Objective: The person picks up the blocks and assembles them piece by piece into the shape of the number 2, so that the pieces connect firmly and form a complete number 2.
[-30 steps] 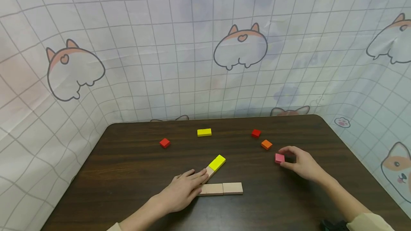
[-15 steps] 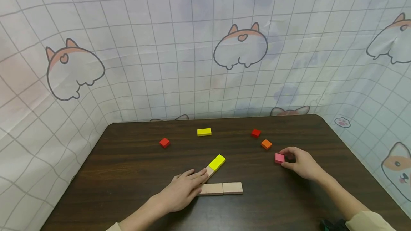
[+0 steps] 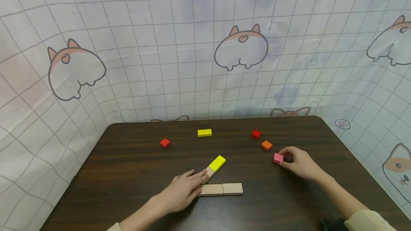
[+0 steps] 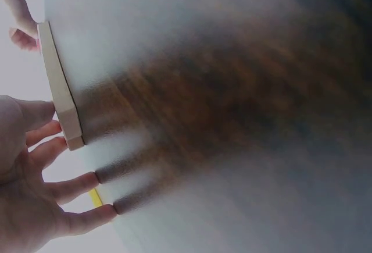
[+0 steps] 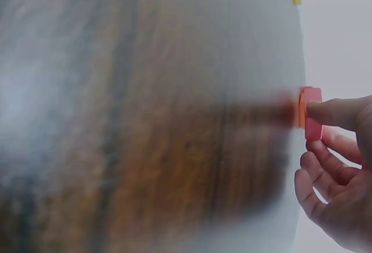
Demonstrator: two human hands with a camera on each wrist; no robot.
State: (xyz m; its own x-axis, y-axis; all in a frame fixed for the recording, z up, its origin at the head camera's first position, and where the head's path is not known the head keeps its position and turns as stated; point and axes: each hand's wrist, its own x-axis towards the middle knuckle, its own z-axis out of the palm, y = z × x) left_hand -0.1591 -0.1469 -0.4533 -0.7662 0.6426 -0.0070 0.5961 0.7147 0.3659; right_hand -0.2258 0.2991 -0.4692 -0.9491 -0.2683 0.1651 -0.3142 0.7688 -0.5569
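Observation:
My right hand (image 3: 300, 163) pinches a small pink block (image 3: 278, 158) between thumb and fingertips, at the right of the table. In the right wrist view the thumb lies against the pink block (image 5: 313, 113), and the other fingers curl loosely below. My left hand (image 3: 182, 191) lies with its fingers spread over the left ends of plain wooden blocks. Two of these, a nearer block (image 3: 212, 189) and a block (image 3: 233, 188) at its right, form a straight row. A slanting wooden piece (image 3: 208, 174) runs up from under the fingers to a bright yellow block (image 3: 217, 163).
Behind the pink block lie an orange block (image 3: 266, 145) and a red block (image 3: 255, 134). Another red block (image 3: 165, 143) sits at the left, and a yellow block (image 3: 204, 133) near the back edge. A patterned white curtain (image 3: 192, 63) surrounds the dark table (image 3: 128, 159).
My right hand and the pink block have shifted very slightly left. My left hand and the wooden blocks have stayed where they were.

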